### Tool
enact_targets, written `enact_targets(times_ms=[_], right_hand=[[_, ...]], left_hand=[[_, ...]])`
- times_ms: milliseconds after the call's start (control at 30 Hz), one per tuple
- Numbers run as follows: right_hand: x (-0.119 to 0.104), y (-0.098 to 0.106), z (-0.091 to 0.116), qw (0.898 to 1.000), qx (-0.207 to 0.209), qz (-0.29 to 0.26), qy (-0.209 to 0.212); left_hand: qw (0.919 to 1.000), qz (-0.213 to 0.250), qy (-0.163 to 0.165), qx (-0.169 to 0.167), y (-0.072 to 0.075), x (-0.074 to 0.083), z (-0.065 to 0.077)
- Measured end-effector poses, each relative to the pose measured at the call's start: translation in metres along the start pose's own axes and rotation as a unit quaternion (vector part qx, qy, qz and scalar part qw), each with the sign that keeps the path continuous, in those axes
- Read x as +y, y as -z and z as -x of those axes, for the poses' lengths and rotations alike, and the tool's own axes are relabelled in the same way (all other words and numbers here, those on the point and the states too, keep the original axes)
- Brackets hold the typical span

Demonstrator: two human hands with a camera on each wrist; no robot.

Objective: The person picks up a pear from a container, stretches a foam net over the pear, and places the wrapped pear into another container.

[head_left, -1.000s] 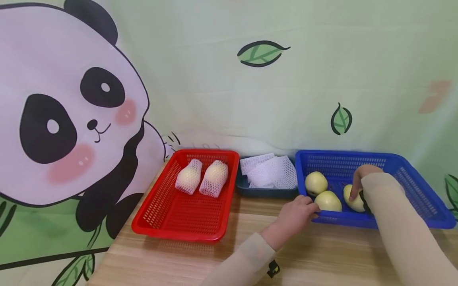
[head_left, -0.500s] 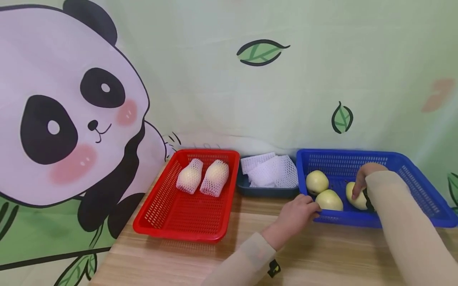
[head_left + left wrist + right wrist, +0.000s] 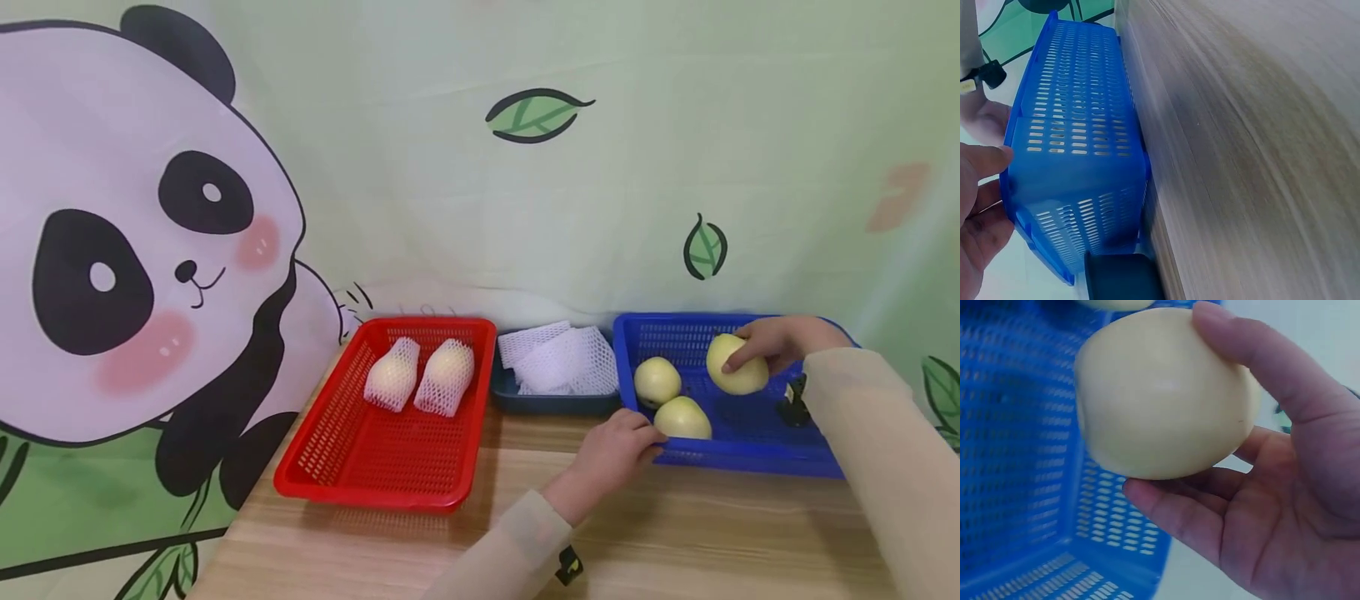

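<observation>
My right hand [image 3: 795, 340] holds a round, pale yellow pear [image 3: 1160, 400] above the floor of the blue basket [image 3: 750, 454], with the thumb on one side and curled fingers on the other. Two more bare pears lie in that basket's left part, one pear [image 3: 657, 382] behind another pear [image 3: 682, 418]. At the basket's front left corner, my left hand [image 3: 609, 457] grips the rim. The left wrist view shows its thumb [image 3: 991, 159] on the outside of the blue wall and the other fingers at the rim.
A red basket [image 3: 375, 493] on the left contains two pears in white foam nets, a left netted pear [image 3: 393, 375] and a right netted pear [image 3: 447, 375]. Between the baskets, a dark blue tray [image 3: 555, 404] holds white foam nets [image 3: 562, 362]. A printed cloth [image 3: 420, 183] hangs behind the wooden table [image 3: 525, 475].
My right hand has lifted the pear from the blue basket's floor, up and slightly left. The left hand stays at the rim. The head view has shifted a little.
</observation>
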State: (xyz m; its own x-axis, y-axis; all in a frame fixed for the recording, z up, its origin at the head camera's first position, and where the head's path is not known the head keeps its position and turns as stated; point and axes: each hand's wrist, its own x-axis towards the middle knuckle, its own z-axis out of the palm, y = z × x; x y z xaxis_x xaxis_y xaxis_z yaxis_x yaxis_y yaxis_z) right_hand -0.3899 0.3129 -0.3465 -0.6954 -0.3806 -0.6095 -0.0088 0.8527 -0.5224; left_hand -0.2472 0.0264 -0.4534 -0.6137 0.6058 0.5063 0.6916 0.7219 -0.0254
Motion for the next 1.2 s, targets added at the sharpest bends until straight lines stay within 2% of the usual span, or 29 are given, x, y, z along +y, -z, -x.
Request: enact_targets(times_ms=[167,267,367,500,667,867,1033,1200], right_hand=[[-0.005,-0.003,0.012,0.995,0.072,0.051,0.052],[-0.01,-0.012,0.017,0.987,0.129,0.052,0.082],[-0.019,-0.026,0.021,0.975,0.187,0.042,0.111],[-0.035,-0.048,0.026,0.96,0.234,0.008,0.151],[-0.06,-0.075,0.029,0.946,0.249,-0.038,0.202],[-0.087,-0.107,0.025,0.93,0.248,-0.102,0.254],[-0.105,-0.134,0.019,0.925,0.252,-0.137,0.249],[-0.122,-0.155,0.011,0.921,0.256,-0.165,0.243]], left_hand=[[0.9999,-0.009,0.0,0.013,-0.001,0.0,0.001],[0.9999,-0.007,0.006,0.008,0.005,0.001,0.002],[0.9998,0.005,0.017,-0.006,0.017,0.001,0.003],[0.9996,0.016,0.021,-0.013,0.042,-0.004,0.01],[0.9992,0.029,0.027,0.004,0.071,-0.012,0.027],[0.9981,0.043,0.043,0.011,0.087,-0.022,0.055],[0.9967,0.046,0.062,0.026,0.097,-0.032,0.074],[0.9962,0.022,0.067,0.052,0.104,-0.04,0.087]])
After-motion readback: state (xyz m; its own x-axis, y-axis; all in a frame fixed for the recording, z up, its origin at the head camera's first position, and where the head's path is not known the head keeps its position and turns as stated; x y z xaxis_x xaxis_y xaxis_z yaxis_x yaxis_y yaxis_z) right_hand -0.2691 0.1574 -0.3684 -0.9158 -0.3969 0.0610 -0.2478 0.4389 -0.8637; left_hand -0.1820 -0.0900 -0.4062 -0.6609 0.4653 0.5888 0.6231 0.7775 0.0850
